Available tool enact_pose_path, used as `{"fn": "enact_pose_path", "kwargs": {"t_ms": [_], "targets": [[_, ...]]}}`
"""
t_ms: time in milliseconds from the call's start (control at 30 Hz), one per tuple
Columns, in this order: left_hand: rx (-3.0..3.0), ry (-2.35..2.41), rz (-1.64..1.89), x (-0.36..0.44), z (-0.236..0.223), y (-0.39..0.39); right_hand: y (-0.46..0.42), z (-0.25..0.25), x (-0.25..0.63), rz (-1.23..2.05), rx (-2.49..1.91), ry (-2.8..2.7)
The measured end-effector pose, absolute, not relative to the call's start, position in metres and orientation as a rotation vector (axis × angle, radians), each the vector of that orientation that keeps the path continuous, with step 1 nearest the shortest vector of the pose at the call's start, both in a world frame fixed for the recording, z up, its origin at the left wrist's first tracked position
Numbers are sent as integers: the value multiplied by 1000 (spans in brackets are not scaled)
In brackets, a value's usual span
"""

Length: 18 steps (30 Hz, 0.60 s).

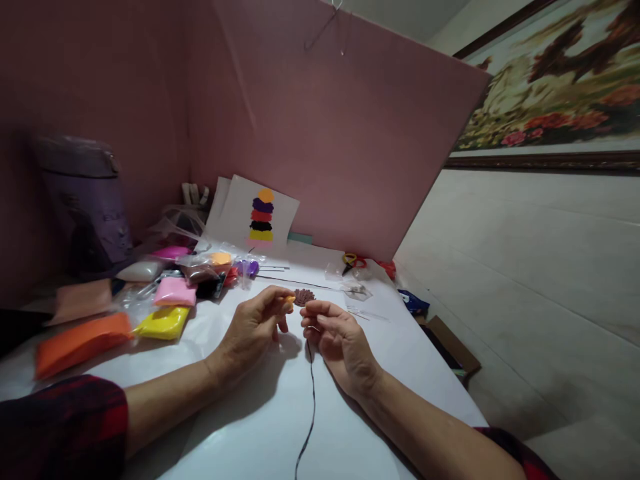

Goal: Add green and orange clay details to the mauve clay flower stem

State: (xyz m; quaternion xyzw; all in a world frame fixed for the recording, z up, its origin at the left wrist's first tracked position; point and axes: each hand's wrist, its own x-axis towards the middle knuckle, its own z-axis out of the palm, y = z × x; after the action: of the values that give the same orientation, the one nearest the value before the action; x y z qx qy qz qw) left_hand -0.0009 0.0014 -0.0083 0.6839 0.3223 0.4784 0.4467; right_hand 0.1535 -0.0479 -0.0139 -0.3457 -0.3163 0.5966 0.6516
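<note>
My left hand (255, 323) is over the white table (250, 427), fingers pinched on a small yellow-orange piece of clay (289, 302). My right hand (336, 339) is just to its right, fingers curled round a thin dark wire (311, 407) that runs back toward me across the table. At the wire's top, between both hands, sits a small brown clay flower (304, 296). The two hands nearly touch at the flower.
Bags of coloured clay lie at left: orange (75, 343), yellow (163, 323), pink (174, 292). A card with stacked colour patches (262, 215) leans on the pink board. Red-and-yellow scissors (353, 261) lie behind. A purple container (87, 200) stands far left. The table edge drops off at right.
</note>
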Motion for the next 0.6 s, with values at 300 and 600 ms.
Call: {"fn": "enact_pose_path", "kwargs": {"t_ms": [300,600], "targets": [[1828,737,1201,-2,-12,2,-50,-13,153,1450,-741,-799],[1753,775,1303,-2,-8,2,-46,-14,158,1573,-679,-604]]}}
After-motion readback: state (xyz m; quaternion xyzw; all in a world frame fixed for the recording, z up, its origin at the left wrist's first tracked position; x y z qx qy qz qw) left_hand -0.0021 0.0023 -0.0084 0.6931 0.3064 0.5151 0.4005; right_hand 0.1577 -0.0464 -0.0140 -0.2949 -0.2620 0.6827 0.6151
